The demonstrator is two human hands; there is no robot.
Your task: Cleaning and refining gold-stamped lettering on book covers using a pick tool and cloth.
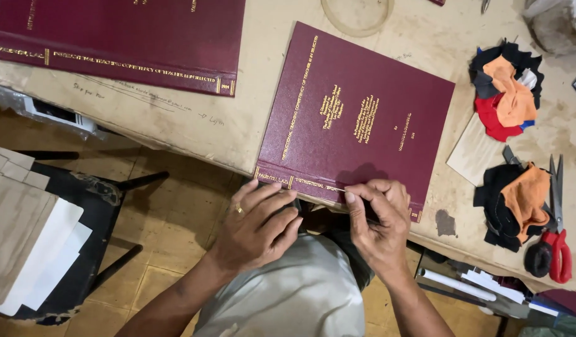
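Lying on the tabletop (225,128), the maroon book (356,118) has its spine at the near edge. The left hand (260,224) rests loosely curled on the spine's left end; the right hand (376,215) pinches a thin tool against the spine. Scissors (557,237) and rags (506,90) lie right; another book (122,40) lies far left.

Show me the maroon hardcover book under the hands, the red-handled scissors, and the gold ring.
maroon hardcover book (363,100), head view, front cover
red-handled scissors (560,253), head view, red handle loop
gold ring (239,210), head view, band on left hand finger
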